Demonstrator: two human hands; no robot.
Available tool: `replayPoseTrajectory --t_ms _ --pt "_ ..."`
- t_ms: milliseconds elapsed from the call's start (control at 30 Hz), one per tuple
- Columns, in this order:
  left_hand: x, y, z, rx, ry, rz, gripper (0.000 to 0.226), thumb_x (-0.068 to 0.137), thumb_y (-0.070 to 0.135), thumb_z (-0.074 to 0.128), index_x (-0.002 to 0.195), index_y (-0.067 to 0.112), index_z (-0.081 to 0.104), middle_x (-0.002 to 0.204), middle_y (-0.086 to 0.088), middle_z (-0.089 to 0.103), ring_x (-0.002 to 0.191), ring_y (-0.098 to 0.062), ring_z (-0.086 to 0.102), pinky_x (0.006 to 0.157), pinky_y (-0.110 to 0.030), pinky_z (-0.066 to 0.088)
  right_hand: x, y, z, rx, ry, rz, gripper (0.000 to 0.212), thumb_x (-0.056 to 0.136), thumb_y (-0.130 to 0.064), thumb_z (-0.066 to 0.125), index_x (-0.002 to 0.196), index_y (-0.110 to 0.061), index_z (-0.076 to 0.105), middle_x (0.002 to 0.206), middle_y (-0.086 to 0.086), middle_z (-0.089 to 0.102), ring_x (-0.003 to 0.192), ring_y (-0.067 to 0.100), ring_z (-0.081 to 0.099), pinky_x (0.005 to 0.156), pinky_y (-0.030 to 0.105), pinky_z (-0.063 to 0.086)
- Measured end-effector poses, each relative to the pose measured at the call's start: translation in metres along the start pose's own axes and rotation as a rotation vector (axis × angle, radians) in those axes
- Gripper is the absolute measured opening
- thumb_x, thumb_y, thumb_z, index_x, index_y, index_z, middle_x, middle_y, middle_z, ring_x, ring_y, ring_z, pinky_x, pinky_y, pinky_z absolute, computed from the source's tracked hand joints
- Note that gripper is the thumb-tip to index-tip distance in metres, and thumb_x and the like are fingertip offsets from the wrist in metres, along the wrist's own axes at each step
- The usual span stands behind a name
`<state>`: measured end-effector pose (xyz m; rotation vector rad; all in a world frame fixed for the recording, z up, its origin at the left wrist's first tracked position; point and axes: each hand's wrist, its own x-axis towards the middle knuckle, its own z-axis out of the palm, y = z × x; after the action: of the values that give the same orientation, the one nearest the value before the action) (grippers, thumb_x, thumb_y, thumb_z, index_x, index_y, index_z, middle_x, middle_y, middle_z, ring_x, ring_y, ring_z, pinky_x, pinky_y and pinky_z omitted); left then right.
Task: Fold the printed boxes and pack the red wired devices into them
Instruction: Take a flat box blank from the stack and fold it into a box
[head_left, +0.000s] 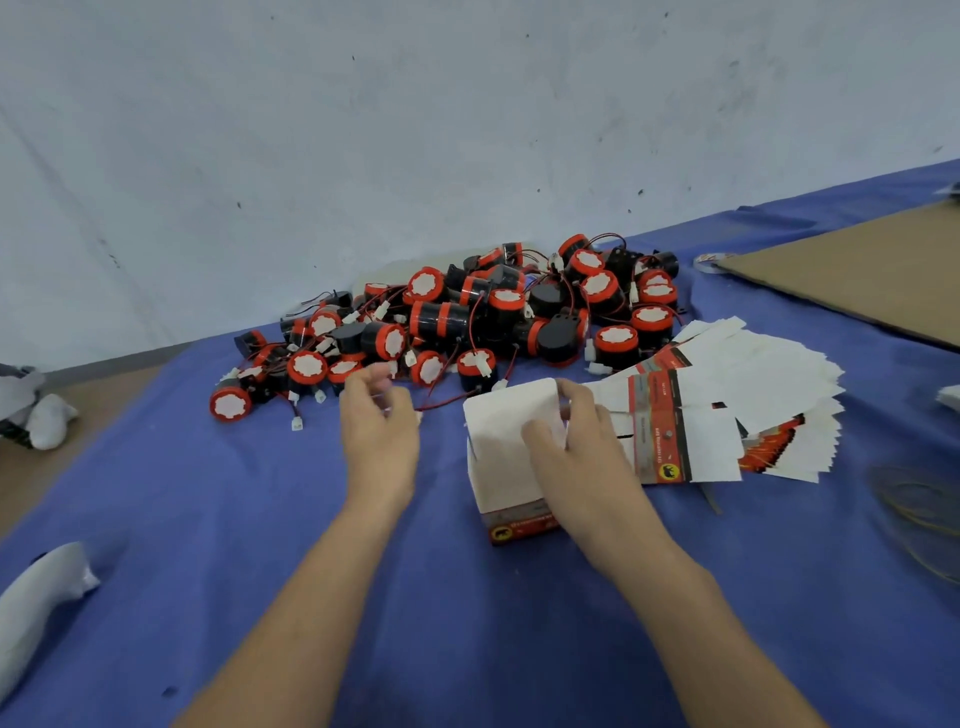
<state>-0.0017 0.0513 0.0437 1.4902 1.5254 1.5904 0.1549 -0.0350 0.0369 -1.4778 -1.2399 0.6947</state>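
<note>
A pile of several red-and-black wired devices (467, 312) lies on the blue cloth by the wall. One printed box (506, 452), partly folded with its white flaps up, stands in front of the pile. My right hand (576, 452) grips this box, thumb on its white face and fingers curled over its far edge. My left hand (382, 421) hovers left of the box at the pile's near edge, fingers curled and blurred; whether it pinches a red wire there I cannot tell. A fanned stack of flat printed boxes (727, 410) lies to the right.
A brown cardboard sheet (857, 275) lies at the back right with a tape roll (709, 261) beside it. Rubber bands (919, 514) lie at the right edge. White wrapped bundles lie at the left (41, 410) and near left (36, 603). A wall rises behind the pile.
</note>
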Motion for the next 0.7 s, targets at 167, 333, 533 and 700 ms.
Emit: replayPoseTrajectory --t_ms 167,333,533,700 --pt "0.070 -0.022 0.009 0.215 -0.042 -0.099 0.048 0.099 0.020 0.058 0.140 0.002 0.040 0.132 -0.016 0.053 0.115 -0.029 0.054 0.087 -0.033 0.043 0.009 -0.003 -0.015 0.201 0.089 -0.050 0.056 0.091 -0.047 0.039 0.147 -0.041 0.032 0.144 -0.012 0.042 0.129 0.010 0.044 0.101 0.036 0.045" --pt "0.119 -0.034 0.024 0.266 -0.063 -0.165 0.051 0.096 0.018 0.062 0.140 0.002 0.042 0.133 -0.023 0.057 0.121 -0.040 0.054 0.102 -0.049 0.046 0.015 0.002 -0.025 0.214 0.164 -0.095 0.046 0.100 -0.033 0.044 0.144 -0.038 0.037 0.143 -0.016 0.044 0.130 0.010 0.046 0.104 0.040 0.045" --pt "0.149 -0.034 0.050 0.191 -0.071 -0.289 0.062 0.095 0.025 0.065 0.147 0.002 0.038 0.138 -0.023 0.054 0.125 -0.042 0.053 0.103 -0.051 0.048 0.020 0.009 -0.032 0.227 0.163 -0.076 0.047 0.099 -0.031 0.043 0.146 -0.039 0.036 0.141 -0.013 0.045 0.125 0.009 0.048 0.091 0.029 0.043" --pt "0.145 -0.025 0.057 0.116 0.042 -0.279 0.042 0.096 0.031 0.060 0.130 0.008 0.060 0.121 -0.014 0.064 0.107 -0.031 0.061 0.089 -0.038 0.052 0.024 0.006 -0.036 0.244 0.187 -0.037 0.043 0.101 -0.029 0.042 0.142 -0.039 0.038 0.138 -0.011 0.047 0.113 0.012 0.055 0.087 0.048 0.054"
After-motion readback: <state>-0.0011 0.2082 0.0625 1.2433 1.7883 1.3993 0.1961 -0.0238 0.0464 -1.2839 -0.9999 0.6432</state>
